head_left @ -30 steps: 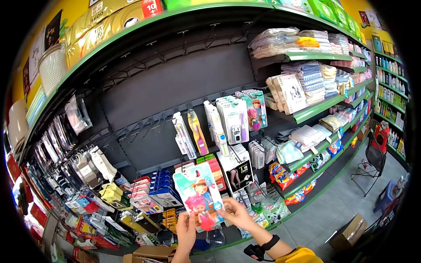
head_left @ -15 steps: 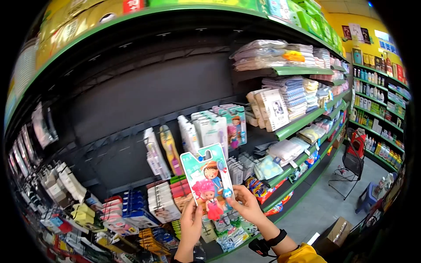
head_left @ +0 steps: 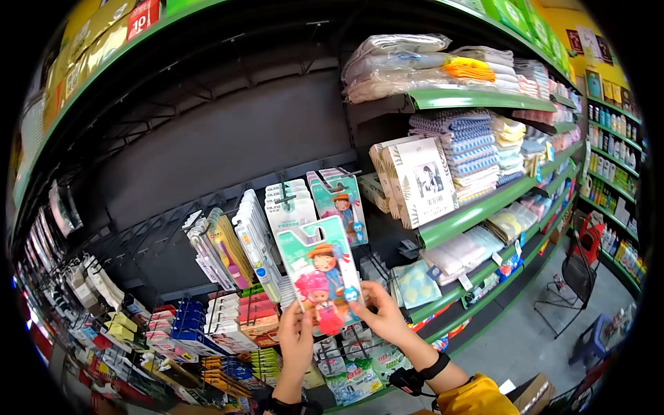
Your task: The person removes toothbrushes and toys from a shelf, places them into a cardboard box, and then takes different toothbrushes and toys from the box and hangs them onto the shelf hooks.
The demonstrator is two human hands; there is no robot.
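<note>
Both my hands grip a carded doll pack [head_left: 319, 257], held upright with its printed front toward me. The card is teal and white with a hang slot at the top, a cartoon child in an orange hat and a pink-haired doll figure low down. My left hand [head_left: 296, 337] pinches the lower left edge. On the lower right edge, my right hand [head_left: 379, 312] has its thumb on the front; the fingers behind are partly hidden. Right behind it, matching carded packs [head_left: 344, 200] hang on a hook beside white carded packs [head_left: 289, 200].
Toothbrush packs [head_left: 228, 249] hang left of the held card. Folded towels [head_left: 465, 155] and white boxes [head_left: 427, 181] fill green-edged shelves at right. Boxed goods [head_left: 190, 325] hang lower left. A black chair [head_left: 575, 273] and a blue stool [head_left: 600, 339] stand in the aisle.
My view has moved closer to the rack and shifted, so the hanging packs and towels look larger. Both hands still hold the doll pack, now nearer the matching packs.
</note>
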